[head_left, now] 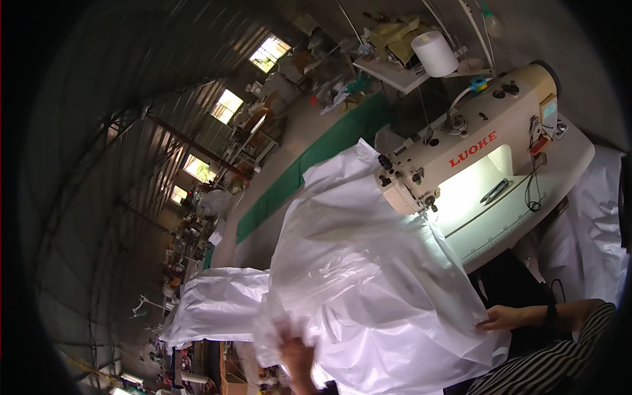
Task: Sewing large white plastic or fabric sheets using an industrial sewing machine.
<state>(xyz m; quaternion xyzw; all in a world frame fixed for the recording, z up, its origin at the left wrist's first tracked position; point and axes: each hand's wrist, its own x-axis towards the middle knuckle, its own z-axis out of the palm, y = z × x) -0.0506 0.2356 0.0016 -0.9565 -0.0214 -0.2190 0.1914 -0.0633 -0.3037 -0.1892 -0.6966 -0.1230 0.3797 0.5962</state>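
Note:
A large sheet of shiny white fabric (368, 303) spreads over the sewing table and drapes toward me, creased and lit from the machine. Its far right part lies under the needle end of a white sewing machine (474, 141). My right hand (503, 318) pinches the sheet's right edge between thumb and fingers. At the lower left, my left hand (296, 352) is smeared by motion beside the sheet's left edge, near a blurred, crumpled bit of it; its grip cannot be made out.
A thread cone (434, 54) stands behind the machine. Small metal tools (495, 191) lie on the machine bed beside a hanging black cord. More white fabric lies at left (217, 306) and far right (596, 224). A long green strip (316, 164) runs beyond the table.

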